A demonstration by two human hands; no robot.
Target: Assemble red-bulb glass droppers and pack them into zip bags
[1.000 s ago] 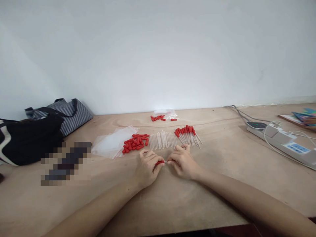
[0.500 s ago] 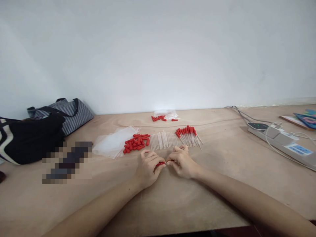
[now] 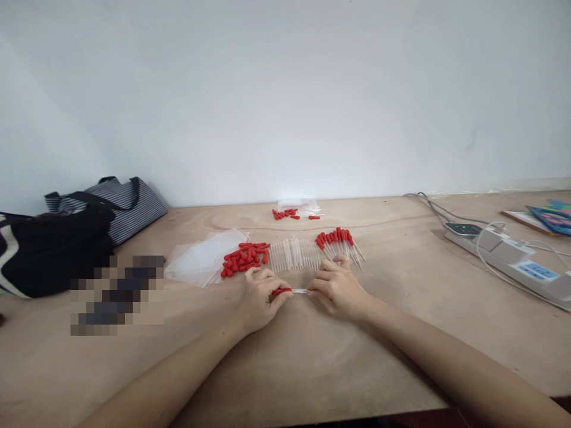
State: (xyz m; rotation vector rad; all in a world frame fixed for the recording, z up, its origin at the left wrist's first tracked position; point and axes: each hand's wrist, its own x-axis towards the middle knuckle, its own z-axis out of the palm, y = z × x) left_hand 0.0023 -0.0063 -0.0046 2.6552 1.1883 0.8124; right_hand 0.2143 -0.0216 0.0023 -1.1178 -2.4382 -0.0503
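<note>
My left hand [image 3: 262,297] pinches a red rubber dropper bulb [image 3: 282,291] lying sideways. A thin clear dropper tube [image 3: 301,291] runs from the bulb's end to my right hand [image 3: 336,291], whose fingers are closed on its other end. Both hands are low over the table. Just beyond them are a pile of loose red bulbs [image 3: 243,260] on the left and a row of clear tubes [image 3: 295,254] in the middle. Several droppers with red bulbs on their tubes [image 3: 341,242] lie fanned out behind my right hand.
Clear zip bags [image 3: 203,258] lie left of the bulbs. More bulbs [image 3: 285,213] and a bag with tubes [image 3: 303,207] are near the wall. Black and striped bags [image 3: 134,205] stand at left, beside a blurred-out patch. A power strip [image 3: 526,261] with cables is at right.
My hands have moved apart, the left to the left and the right to the right. A longer stretch of the clear tube now shows between them.
</note>
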